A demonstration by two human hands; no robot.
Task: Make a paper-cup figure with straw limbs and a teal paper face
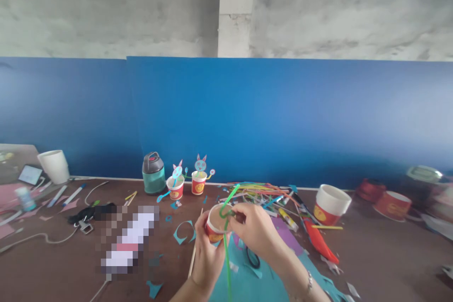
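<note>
My left hand (207,250) is wrapped around a red and white paper cup (214,235), with its brownish round top facing up. My right hand (253,226) pinches a green drinking straw (231,196) at the cup's top. One green length slants up and away from there, and another runs down over the cup's near side toward me. Whether these are one bent straw or two I cannot tell. Under my hands lies a sheet of teal paper (265,288), with dark-handled scissors (252,257) on it.
Two cups with cat-face cutouts, a left one (176,192) and a right one (198,184), stand by the blue partition (226,118). Beside them is a teal thermos (153,174). Loose straws (255,192) lie behind my right hand. Stacked cups (331,203) stand right; paper scraps (184,233) are scattered left.
</note>
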